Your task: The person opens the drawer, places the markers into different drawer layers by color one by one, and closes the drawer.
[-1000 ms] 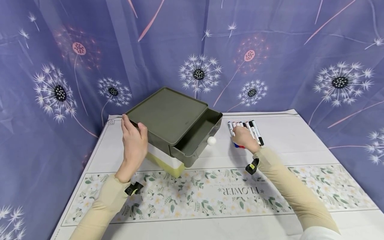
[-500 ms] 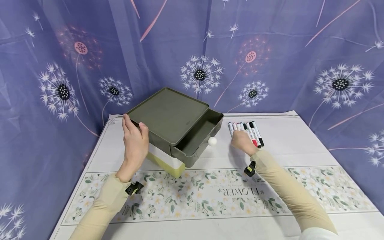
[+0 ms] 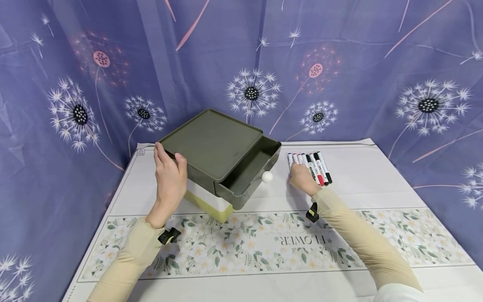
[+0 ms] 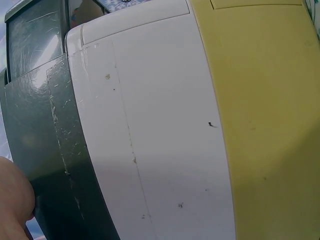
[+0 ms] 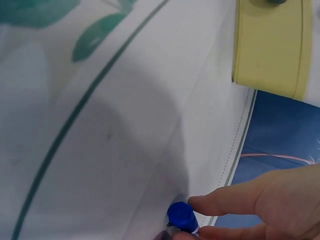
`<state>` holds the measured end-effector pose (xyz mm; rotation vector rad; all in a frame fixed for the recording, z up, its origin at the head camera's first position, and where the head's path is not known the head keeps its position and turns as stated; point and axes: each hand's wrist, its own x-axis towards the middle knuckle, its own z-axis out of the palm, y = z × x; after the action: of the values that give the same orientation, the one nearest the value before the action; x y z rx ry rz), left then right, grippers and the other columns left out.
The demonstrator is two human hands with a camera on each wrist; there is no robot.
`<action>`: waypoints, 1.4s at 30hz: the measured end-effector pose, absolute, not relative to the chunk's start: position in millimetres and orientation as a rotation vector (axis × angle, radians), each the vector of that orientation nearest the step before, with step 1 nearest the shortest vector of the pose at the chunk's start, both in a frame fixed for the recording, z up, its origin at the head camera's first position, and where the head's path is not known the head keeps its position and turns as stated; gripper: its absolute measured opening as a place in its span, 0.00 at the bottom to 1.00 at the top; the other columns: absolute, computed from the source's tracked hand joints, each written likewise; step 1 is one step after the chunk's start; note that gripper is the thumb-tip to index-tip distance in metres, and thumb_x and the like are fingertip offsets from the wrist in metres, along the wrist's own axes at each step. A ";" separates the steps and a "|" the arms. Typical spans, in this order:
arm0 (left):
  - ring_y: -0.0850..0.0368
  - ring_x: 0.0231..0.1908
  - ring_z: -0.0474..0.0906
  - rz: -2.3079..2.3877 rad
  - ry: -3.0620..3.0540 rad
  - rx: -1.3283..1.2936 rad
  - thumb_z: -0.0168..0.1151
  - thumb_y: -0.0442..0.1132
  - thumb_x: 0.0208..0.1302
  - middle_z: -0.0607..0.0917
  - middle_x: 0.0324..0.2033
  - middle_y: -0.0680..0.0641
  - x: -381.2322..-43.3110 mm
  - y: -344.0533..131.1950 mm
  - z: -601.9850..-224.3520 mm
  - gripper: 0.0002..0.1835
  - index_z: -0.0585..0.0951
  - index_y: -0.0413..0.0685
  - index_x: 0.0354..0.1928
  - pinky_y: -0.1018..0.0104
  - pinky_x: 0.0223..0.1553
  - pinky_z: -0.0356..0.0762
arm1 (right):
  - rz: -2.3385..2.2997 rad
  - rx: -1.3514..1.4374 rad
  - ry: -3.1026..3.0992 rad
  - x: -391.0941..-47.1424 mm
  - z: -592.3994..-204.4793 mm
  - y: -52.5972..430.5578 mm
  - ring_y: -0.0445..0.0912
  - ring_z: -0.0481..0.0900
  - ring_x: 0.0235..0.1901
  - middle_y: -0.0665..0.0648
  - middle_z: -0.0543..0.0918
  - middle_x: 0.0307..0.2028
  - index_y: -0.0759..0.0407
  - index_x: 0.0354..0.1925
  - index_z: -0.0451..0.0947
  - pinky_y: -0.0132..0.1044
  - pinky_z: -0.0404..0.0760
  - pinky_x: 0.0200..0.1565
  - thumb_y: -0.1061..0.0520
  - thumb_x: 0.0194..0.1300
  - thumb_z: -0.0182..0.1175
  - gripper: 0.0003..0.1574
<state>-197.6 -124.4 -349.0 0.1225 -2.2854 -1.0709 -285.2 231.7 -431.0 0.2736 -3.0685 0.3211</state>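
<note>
A stacked drawer box (image 3: 211,144), dark green above white and yellow tiers, stands at left centre in the head view. Its green top drawer (image 3: 247,165) is pulled out, with a round white knob (image 3: 267,177) on the front. My left hand (image 3: 170,178) rests against the box's near left side, fingers extended toward the top edge. At the left end of a row of whiteboard markers (image 3: 320,167), my right hand (image 3: 303,179) covers part of the row. In the right wrist view, its thumb and finger pinch a marker with a blue cap (image 5: 181,216).
A white table cover (image 3: 260,268) with a floral strip (image 3: 241,247) lies under everything. Behind it hangs a purple dandelion-print curtain (image 3: 203,63). The drawer box stands to the left of the markers, its knob facing toward them.
My right hand has shifted left and slightly toward me along the marker row, uncovering a red-capped marker. The left hand and the drawer box stay in place.
</note>
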 end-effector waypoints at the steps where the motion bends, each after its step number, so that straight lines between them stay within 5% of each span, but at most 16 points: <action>1: 0.27 0.53 0.67 -1.071 -2.284 0.122 0.36 0.47 0.68 0.51 0.67 0.29 -197.6 -124.3 -348.8 0.35 0.45 0.32 0.69 0.43 0.52 0.68 | 0.317 0.279 -3.063 -285.6 -431.2 231.7 0.63 0.78 0.26 0.72 0.78 0.25 0.73 0.30 0.70 0.50 0.76 0.27 0.69 0.39 0.55 0.13; 12: 0.26 0.51 0.68 -1.070 -2.291 0.130 0.36 0.48 0.68 0.52 0.67 0.29 -197.6 -123.9 -348.8 0.35 0.44 0.33 0.69 0.42 0.51 0.68 | 0.351 0.246 -3.073 -289.3 -435.0 232.5 0.60 0.77 0.25 0.72 0.79 0.26 0.73 0.29 0.71 0.47 0.75 0.26 0.69 0.37 0.55 0.14; 22: 0.29 0.55 0.66 -1.070 -2.292 0.130 0.36 0.48 0.68 0.51 0.67 0.29 -198.5 -123.9 -349.4 0.35 0.44 0.32 0.69 0.43 0.54 0.67 | 0.420 0.130 -3.196 -288.5 -432.4 233.5 0.47 0.69 0.18 0.58 0.74 0.19 0.63 0.19 0.70 0.34 0.67 0.18 0.66 0.38 0.56 0.04; 42: 0.29 0.58 0.63 -1.072 -2.287 0.128 0.36 0.48 0.68 0.51 0.67 0.29 -198.2 -123.9 -350.2 0.35 0.44 0.32 0.69 0.44 0.56 0.65 | 0.568 0.109 -3.237 -289.8 -428.4 238.0 0.40 0.60 0.13 0.46 0.62 0.09 0.52 0.10 0.61 0.31 0.60 0.17 0.57 0.45 0.60 0.18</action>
<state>-198.2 -123.9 -350.2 0.1281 -2.2873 -1.0720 -289.8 238.0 -428.4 0.1086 -3.2373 0.5679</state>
